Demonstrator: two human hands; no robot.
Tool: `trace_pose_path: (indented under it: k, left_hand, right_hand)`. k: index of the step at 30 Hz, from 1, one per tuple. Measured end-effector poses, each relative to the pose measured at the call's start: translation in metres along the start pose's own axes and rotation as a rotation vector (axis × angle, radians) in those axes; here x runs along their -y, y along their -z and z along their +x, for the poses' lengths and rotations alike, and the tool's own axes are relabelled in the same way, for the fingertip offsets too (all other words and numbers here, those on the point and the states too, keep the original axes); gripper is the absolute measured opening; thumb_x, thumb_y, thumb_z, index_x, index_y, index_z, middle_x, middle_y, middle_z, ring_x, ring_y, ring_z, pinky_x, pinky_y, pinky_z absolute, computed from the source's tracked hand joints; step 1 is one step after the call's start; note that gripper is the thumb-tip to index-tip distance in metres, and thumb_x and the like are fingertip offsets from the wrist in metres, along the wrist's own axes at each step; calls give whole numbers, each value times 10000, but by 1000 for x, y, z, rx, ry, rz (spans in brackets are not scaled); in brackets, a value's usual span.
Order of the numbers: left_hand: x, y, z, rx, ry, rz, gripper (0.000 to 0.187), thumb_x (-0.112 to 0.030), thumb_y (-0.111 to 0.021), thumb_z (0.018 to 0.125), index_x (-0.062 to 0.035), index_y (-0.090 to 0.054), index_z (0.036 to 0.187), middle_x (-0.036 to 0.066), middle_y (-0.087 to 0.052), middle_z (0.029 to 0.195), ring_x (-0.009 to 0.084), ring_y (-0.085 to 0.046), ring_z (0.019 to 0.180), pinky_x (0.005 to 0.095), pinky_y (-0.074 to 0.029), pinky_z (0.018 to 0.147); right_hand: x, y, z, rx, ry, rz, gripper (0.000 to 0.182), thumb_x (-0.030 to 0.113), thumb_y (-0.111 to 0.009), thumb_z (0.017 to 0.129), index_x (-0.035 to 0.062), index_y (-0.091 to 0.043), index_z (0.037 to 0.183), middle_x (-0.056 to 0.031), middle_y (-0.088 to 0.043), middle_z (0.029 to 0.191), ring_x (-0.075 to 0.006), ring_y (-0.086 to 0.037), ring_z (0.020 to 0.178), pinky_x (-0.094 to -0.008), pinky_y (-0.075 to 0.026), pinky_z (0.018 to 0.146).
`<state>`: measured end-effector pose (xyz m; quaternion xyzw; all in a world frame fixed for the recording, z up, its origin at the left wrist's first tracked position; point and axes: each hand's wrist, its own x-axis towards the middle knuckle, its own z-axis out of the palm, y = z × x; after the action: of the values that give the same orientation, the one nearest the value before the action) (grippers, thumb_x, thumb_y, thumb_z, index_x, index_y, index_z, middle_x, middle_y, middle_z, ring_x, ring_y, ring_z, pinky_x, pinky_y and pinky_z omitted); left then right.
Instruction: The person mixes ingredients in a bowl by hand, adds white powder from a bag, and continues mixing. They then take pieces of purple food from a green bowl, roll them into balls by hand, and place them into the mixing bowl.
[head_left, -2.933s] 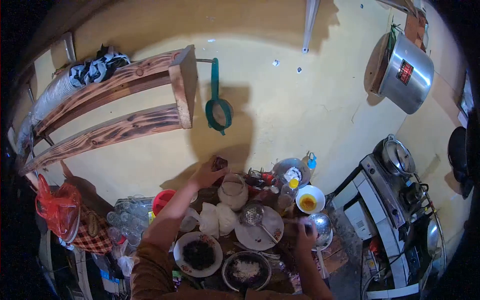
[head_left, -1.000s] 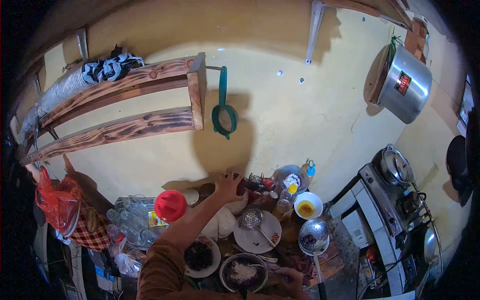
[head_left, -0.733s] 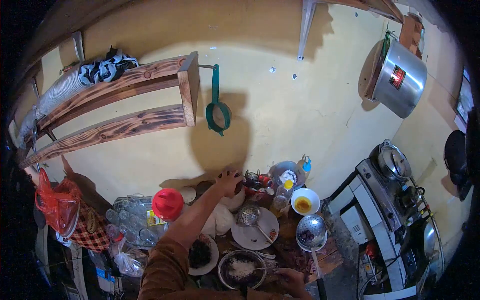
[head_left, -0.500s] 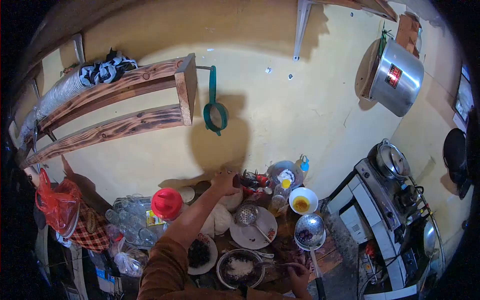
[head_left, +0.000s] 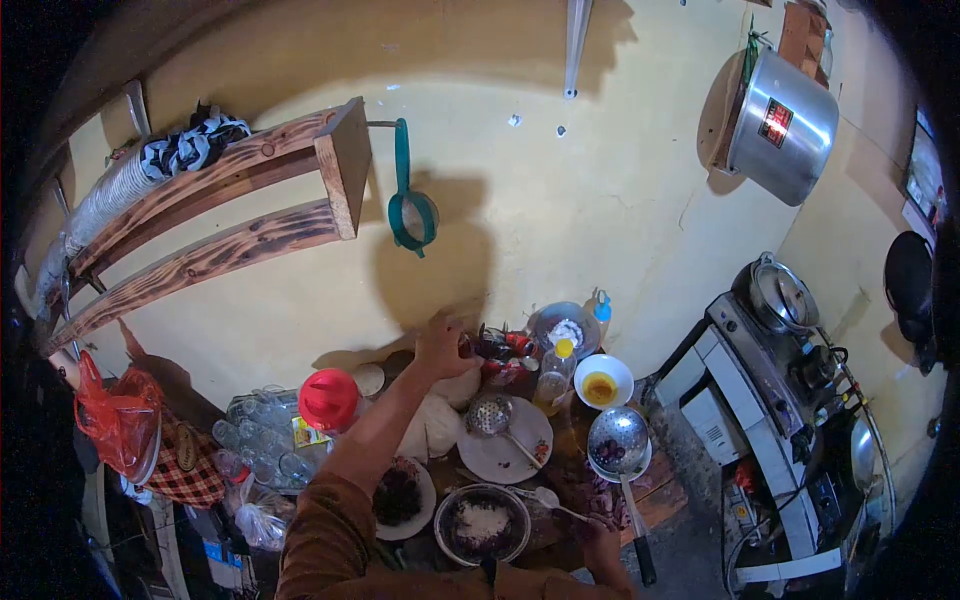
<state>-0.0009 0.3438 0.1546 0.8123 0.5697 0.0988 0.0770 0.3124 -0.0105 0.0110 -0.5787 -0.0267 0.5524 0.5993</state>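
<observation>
My left hand (head_left: 440, 345) reaches out to the wall side of the table, fingers curled around a small dark object I cannot make out. White bags (head_left: 437, 425) lie below it, and dark red packets (head_left: 515, 345) are to its right. Near the bottom edge my right hand (head_left: 600, 545) is closed on the handle of a spoon (head_left: 547, 497). The spoon's head is just right of a metal bowl (head_left: 442, 530) that holds white powder over something dark. Left of that bowl, a plate (head_left: 426, 510) of dark pieces is partly covered by my left arm.
A plate (head_left: 535, 457) carries a skimmer (head_left: 490, 414). Right of it are an oil bottle (head_left: 551, 385), a white bowl (head_left: 622, 370) with yellow liquid and a long-handled strainer (head_left: 617, 440). A red-lidded container (head_left: 328, 400) and glass jars (head_left: 262, 450) are left; a stove (head_left: 745, 345) is right.
My right hand has moved the spoon from over the metal bowl to its right side. My left hand has shifted slightly up and left in the view. The camera view has also shifted.
</observation>
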Motion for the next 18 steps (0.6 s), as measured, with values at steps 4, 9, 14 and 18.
trace_pose_path:
  k: [4,9,14,18]
  left_hand:
    - [27,-17,15,75,-189,-56,672,-376,-711,559,-307,-488,1189,102,-349,1344,384,-250,1267,671,-216,949]
    - [-20,13,-11,105,16,119,666,-279,-679,581,-269,-484,1218,50,-288,1399,360,-280,1257,667,-217,951]
    - [-4,15,-13,82,58,129,576,-226,-665,589,-270,-561,1154,-5,-322,1396,319,-311,1255,662,-225,948]
    - [-1,40,-17,278,-133,6,449,-222,-666,618,-200,-605,1062,14,-591,1039,258,-529,1028,600,-327,898]
  right_hand:
    - [-15,10,17,115,52,-22,217,11,-551,784,-41,-537,994,-135,-588,866,-219,-592,752,-320,-513,633]
    - [-15,-1,16,130,32,-288,267,54,-589,772,-25,-549,1024,-133,-595,882,-209,-594,768,-312,-506,633]
    - [-16,1,23,153,278,-734,353,142,-649,741,-36,-558,1032,-118,-601,881,-201,-589,785,-324,-488,659]
    - [-24,5,31,247,733,-1105,394,204,-674,696,-5,-573,1014,-169,-593,912,-289,-579,813,-372,-470,736]
